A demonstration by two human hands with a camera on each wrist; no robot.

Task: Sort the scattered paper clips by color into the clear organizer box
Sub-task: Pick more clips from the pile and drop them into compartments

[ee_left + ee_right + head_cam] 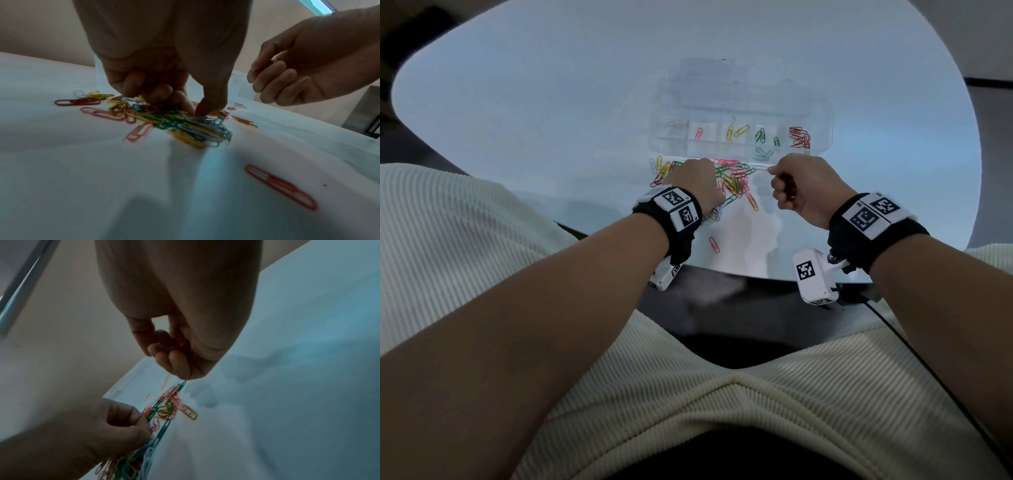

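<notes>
Paper clips (pixel 732 176): no readable writing.

My head camera looks steeply down over my forearms at the pale rounded desk (pixel 517 102). Each wrist camera sits low and close behind its own grip, looking along my fingers; both share the heap of coloured wire paper clips (pixel 174 123) with the head view.

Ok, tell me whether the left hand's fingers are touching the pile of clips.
Touching. The left wrist view shows the left hand with its fingertips pressed down into the pile of clips, no gap between them.
</notes>
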